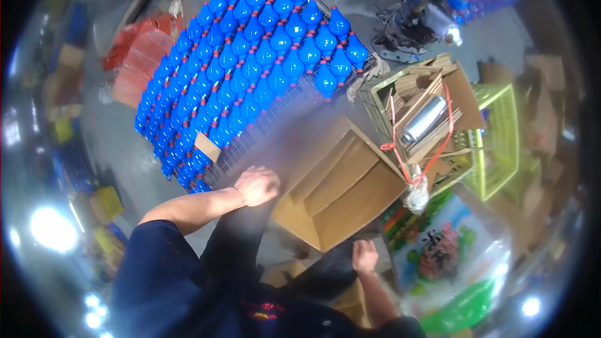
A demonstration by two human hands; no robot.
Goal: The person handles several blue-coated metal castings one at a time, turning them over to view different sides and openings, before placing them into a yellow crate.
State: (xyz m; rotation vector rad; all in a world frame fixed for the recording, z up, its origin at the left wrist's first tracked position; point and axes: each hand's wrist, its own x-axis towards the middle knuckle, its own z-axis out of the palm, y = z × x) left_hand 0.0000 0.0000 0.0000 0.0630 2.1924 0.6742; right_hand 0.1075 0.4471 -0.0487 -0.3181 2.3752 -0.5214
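Note:
An open, bare cardboard box (350,194) stands tilted in front of me, its inside facing up. My left hand (258,186) is closed, its fingers curled beside the box's left edge above my left knee; what they hold, if anything, is hidden. Just below the box's near right edge, my right hand (364,256) makes a fist over my right leg, and its contents do not show. Beyond my left hand, many glossy blue bulb-shaped pieces (253,66) with red ends lie in rows on a wire mesh rack (266,122). A small cardboard piece (207,147) rests on them.
To the right, a crate (382,97) holds flattened cardboard and a silver cylinder (426,119), with a red cord handle (448,131) across it. Beside it is a yellow-green plastic crate (501,144). A printed plastic sack (444,244) lies near my right arm; red plastic sheeting (141,56) lies far left.

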